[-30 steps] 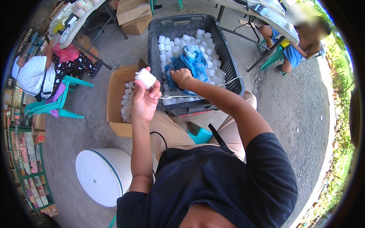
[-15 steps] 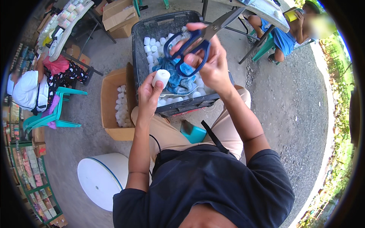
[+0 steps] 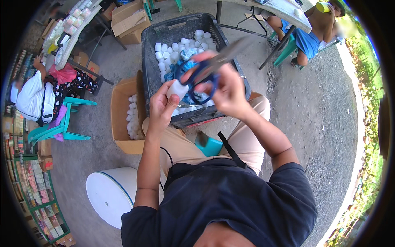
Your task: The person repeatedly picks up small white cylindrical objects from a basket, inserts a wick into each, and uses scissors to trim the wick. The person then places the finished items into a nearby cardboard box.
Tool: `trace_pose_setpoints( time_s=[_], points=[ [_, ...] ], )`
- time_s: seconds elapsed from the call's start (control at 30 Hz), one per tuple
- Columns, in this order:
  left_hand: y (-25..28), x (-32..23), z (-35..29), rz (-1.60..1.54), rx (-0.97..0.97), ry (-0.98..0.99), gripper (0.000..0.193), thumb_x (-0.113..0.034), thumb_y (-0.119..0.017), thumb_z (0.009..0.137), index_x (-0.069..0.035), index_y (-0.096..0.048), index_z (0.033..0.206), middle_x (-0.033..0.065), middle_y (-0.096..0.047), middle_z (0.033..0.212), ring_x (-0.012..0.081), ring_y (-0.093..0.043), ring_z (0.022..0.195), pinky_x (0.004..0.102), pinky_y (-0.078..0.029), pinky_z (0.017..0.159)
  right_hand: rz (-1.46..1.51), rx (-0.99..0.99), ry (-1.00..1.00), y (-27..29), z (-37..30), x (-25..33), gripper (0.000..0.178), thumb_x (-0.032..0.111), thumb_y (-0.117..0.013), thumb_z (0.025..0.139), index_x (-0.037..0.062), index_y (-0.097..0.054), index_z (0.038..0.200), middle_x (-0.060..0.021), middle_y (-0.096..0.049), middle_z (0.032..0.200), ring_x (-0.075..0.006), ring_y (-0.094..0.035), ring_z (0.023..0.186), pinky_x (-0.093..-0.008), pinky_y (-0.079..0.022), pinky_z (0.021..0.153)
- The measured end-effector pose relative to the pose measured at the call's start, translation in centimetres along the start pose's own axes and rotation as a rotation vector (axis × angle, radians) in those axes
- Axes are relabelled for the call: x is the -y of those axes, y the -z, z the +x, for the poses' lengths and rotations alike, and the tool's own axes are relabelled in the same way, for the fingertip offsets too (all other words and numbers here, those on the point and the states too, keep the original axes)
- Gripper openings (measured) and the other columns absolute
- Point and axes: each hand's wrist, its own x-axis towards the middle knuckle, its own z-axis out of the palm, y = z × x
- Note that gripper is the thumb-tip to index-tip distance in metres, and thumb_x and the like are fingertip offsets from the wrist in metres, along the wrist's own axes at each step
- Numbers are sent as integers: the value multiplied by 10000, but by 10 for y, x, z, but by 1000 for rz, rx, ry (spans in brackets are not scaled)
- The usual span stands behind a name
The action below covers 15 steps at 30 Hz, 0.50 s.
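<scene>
Between the fingers and thumb of my left hand [image 3: 160,108] is a small white cylinder [image 3: 177,89], tilted. My right hand [image 3: 231,94] grips blue-handled scissors [image 3: 220,60], their blades pointing up and to the right, blurred by motion. The scissors' handle overlaps the top of the cylinder; whether they touch I cannot tell. Both hands are over the near part of a black plastic crate [image 3: 181,21]. Many similar white cylinders [image 3: 166,54] lie inside it, along with a blue cloth [image 3: 169,75] partly hidden by my hands.
Left of the crate, a cardboard box [image 3: 127,147] holds more white cylinders. A white round container [image 3: 105,201] lies near my left side. One person [image 3: 31,99] sits at a table on the left; another [image 3: 314,33] sits at the right, holding a yellow object. Cardboard boxes [image 3: 129,20] stand behind.
My right hand and the scissors have moved left and down toward the white cylinder. The cylinder has tilted and sits slightly lower in my left hand.
</scene>
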Motion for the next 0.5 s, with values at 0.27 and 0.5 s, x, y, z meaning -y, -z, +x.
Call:
trace_pose_setpoints(
  time_s=[0.27,0.5],
  points=[
    [-4,1,-1,-5,-3,-90,551,-398,-632,903,50,-525,1205,43,-594,1015,87,-538,904,217,-432,768,-59,61,17,-5,-4,-7,546,165,-651,894,1,-342,1312,-191,-628,1052,-243,-626,991,-344,-496,871],
    [-10,-13,-5,-1,-6,-125,573,-414,-639,894,45,-523,1218,42,-590,1037,83,-537,906,207,-428,757,-54,9,61,-11,-13,-6,500,-125,-551,824,15,-423,1287,-113,-642,1023,-167,-623,978,-287,-495,843]
  ],
)
